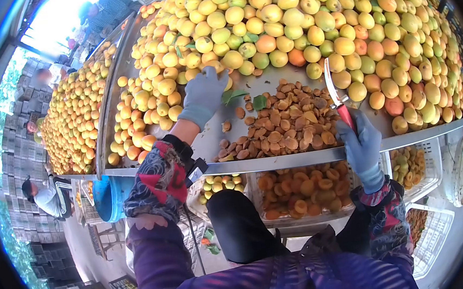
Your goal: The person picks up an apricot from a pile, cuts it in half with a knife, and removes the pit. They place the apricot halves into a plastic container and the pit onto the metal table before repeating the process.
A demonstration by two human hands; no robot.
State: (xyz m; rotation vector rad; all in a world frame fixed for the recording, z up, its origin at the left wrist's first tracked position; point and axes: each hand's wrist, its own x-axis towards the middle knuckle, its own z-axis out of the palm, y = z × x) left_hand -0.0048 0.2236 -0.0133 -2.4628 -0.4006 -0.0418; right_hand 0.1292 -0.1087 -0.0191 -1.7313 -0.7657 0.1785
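Note:
My left hand (204, 96), in a grey glove, reaches to the near edge of a heap of yellow-orange apricots (271, 13). Its fingers curl over an apricot (229, 84) that shows partly beside them. In my right hand (363, 144), also gloved in grey, is a knife (343, 110) with a red handle and a curved blade pointing up and away from me. Between the hands, a pile of brown apricot stones (286, 119) lies on the metal table (208, 142). Green leaves (260, 102) lie beside the stones.
The table's raised metal rim (276, 161) runs before me. Below it stand a crate of halved apricots (307, 190), a crate of whole ones (223, 185) and a blue bucket (109, 197). Another apricot heap (77, 113) lies left of a divider. A person (51, 198) sits at far left.

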